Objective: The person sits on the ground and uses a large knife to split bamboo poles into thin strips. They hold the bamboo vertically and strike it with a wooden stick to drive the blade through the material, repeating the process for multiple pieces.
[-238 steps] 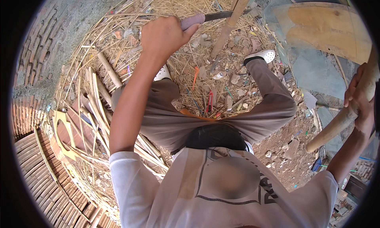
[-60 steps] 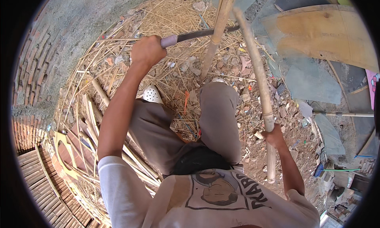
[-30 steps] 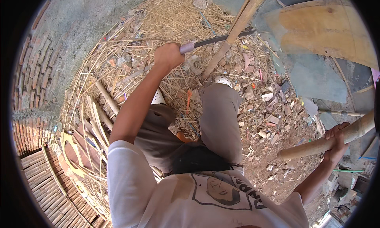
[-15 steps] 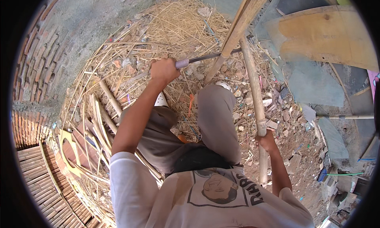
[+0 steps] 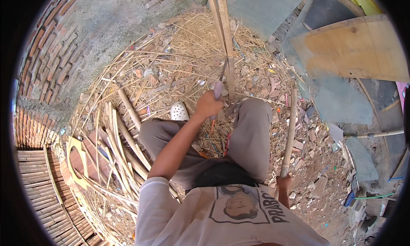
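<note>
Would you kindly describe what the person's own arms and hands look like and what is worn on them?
Both arms are bare from the short sleeves of a pale, off-white T-shirt down. The left hand and the right hand wear no gloves. No watch, ring or band shows on either wrist, as far as the head view lets one tell.

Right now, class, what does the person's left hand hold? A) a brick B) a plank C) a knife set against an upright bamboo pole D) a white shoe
C: the left hand grips a knife whose blade meets the bamboo pole.
</note>
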Tool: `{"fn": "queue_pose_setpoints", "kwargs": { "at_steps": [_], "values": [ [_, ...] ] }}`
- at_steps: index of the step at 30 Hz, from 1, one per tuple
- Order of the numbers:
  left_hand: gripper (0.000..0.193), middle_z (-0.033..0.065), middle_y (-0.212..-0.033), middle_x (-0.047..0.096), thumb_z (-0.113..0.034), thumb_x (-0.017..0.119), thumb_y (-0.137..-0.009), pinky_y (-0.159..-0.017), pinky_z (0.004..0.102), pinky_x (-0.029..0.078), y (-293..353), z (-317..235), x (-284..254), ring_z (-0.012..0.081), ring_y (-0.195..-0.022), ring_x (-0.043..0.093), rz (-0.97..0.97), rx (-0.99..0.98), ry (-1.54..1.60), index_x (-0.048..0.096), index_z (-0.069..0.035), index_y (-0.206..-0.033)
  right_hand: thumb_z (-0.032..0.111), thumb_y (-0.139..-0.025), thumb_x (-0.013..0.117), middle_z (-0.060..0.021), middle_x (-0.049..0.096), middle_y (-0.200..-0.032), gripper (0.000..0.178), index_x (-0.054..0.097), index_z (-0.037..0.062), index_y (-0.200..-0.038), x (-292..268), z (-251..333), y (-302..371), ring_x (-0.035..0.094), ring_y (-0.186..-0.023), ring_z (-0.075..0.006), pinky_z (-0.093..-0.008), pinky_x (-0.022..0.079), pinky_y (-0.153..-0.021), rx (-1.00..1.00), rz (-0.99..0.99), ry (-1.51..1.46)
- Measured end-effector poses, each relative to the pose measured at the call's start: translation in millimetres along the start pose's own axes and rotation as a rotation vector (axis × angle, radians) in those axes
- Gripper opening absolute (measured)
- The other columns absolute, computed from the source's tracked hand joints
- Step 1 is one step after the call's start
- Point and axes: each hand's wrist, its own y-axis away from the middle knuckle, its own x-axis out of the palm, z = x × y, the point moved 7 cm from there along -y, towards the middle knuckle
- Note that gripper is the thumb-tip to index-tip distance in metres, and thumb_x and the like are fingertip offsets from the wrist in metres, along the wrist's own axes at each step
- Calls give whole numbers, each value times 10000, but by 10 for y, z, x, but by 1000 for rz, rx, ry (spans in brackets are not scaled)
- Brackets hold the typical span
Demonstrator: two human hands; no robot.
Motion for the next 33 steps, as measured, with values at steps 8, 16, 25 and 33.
{"fn": "queue_pose_setpoints", "kwargs": {
  "at_steps": [8,16,25,33],
  "values": [
    [499,322,-924,657,-368,639,-815,-843,462,503,209,-251,286,445,-923,657,-85,51,212,609,95,-1000,297,-666,819,-179,686,-1046,526,633,25,-1076,1058,-1362,249,675,-984,-338,-444,542,-848,164,282,155],
    [566,292,-982,659,-378,626,-850,-864,458,496,314,-332,771,435,-949,659,11,65,281,485,86,-1142,117,-912,632,-120,644,-1134,318,592,-18,-1197,-2137,2350,377,613,-1060,-232,-389,483,-921,-623,-321,-775],
    [632,201,-1017,672,-357,745,-703,-847,443,516,711,-620,907,378,-966,661,180,367,82,527,0,-1177,272,-911,623,-82,647,-881,324,644,-30,-1026,-526,3857,598,597,-783,-149,-293,477,-702,-500,781,-651],
    [993,189,-1328,454,-408,885,-669,-873,428,492,854,-1083,-1350,264,-1093,570,-727,624,369,364,16,-1401,179,-871,646,-56,585,-617,207,602,-11,-800,-179,3642,467,546,-544,-117,-284,436,-523,-428,787,-611]
  ]
}}
